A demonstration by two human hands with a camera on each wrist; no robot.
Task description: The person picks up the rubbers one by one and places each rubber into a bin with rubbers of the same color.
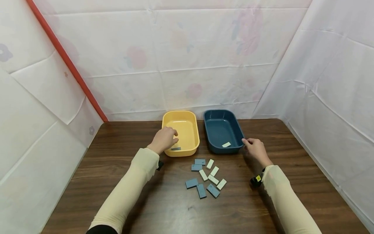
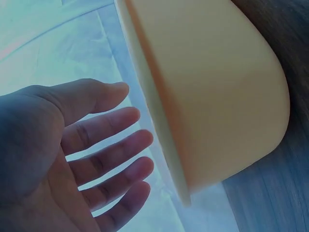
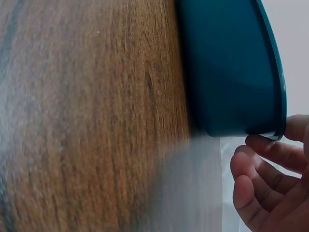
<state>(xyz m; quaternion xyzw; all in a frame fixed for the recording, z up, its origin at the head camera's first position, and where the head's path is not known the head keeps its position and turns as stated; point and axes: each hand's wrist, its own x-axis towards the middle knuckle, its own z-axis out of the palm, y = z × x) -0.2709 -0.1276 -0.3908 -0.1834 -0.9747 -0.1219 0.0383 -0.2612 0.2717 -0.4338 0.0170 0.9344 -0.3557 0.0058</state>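
Note:
My left hand (image 1: 163, 139) hovers over the left side of the yellow tray (image 1: 182, 153), fingers loosely bent, nothing held. In the left wrist view its fingertips (image 2: 145, 140) are close to the tray's rim. One blue-grey tile (image 1: 176, 149) lies inside that tray near the front. With thumb and index finger, my right hand (image 1: 256, 150) pinches the rim of the dark blue tray (image 1: 223, 150) at its right front corner, as the right wrist view also shows. A cream tile (image 1: 226, 144) lies in the blue tray.
In front of the trays, several blue-grey tiles (image 1: 191, 183) and several cream tiles (image 1: 213, 179) are scattered on the brown wooden table (image 1: 169, 208). White cloth walls (image 1: 181, 58) enclose the table's back and sides. A red strip (image 1: 67, 61) runs down the left corner.

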